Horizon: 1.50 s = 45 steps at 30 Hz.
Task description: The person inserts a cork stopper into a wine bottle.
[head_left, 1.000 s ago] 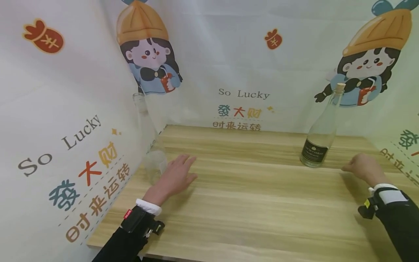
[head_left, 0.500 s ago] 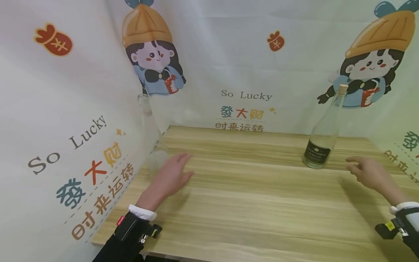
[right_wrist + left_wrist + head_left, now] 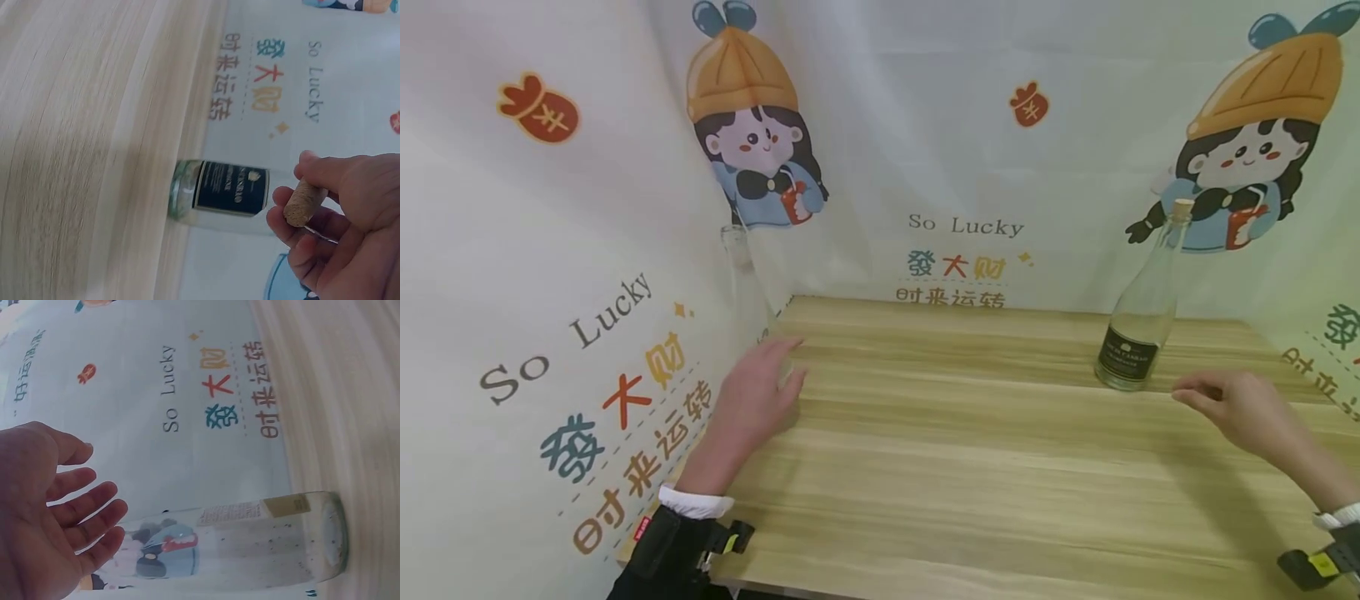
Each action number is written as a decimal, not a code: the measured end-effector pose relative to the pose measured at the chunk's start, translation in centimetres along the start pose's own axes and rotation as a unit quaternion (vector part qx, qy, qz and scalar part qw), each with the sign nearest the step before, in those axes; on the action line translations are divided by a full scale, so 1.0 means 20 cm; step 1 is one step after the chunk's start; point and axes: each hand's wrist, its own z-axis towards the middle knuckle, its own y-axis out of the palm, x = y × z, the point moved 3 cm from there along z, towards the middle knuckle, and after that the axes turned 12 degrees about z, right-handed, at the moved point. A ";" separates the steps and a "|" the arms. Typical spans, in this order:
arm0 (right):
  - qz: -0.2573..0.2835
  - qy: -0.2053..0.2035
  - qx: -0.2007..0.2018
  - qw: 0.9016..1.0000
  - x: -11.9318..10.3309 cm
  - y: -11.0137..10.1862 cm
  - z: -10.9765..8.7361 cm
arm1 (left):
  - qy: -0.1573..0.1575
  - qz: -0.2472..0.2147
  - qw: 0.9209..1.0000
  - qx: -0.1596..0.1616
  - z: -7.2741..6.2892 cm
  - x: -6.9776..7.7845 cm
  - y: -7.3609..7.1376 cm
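Observation:
My right hand [image 3: 1247,408] pinches a cork [image 3: 305,203] between thumb and fingers, seen clearly in the right wrist view. It is raised above the table, just right of a clear bottle [image 3: 1138,325] with a dark label and a cork stopper [image 3: 1182,210] in its mouth. At the left, a second clear bottle [image 3: 269,540] stands upright with no stopper visible in its mouth. My left hand [image 3: 752,396] is beside that bottle, fingers loosely bent and holding nothing. In the head view it covers the bottle's lower part; whether they touch I cannot tell.
Both bottles stand on a light wood-grain table [image 3: 940,467]. A printed white cloth [image 3: 880,150] rises behind the table and along its left and right sides, close to the left bottle.
My right hand has lifted off the table beside the labelled bottle, turning so thumb and fingers point left. My left hand has moved leftward, in front of the left bottle. The head view has shifted slightly.

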 end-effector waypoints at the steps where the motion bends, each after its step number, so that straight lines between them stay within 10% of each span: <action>1: 0.001 -0.006 0.007 1.000 -0.02 0.00 0.00 | -0.012 -0.011 1.000 0.004 0.00 -0.01 -0.02; 8: 0.041 -0.058 0.046 0.996 -0.11 0.00 0.00 | -0.087 -0.135 0.983 0.086 0.04 -0.08 -0.13; 15: 0.096 -0.074 0.037 0.992 -0.19 0.02 0.00 | -0.138 -0.161 0.967 0.139 0.06 -0.18 -0.19; 25: 0.130 -0.133 0.044 0.981 -0.34 0.03 -0.02 | -0.200 -0.203 0.954 0.096 0.11 -0.26 -0.17; 45: 0.166 -0.145 0.023 0.975 -0.49 0.01 -0.03 | -0.174 -0.207 0.962 0.044 0.21 -0.30 -0.05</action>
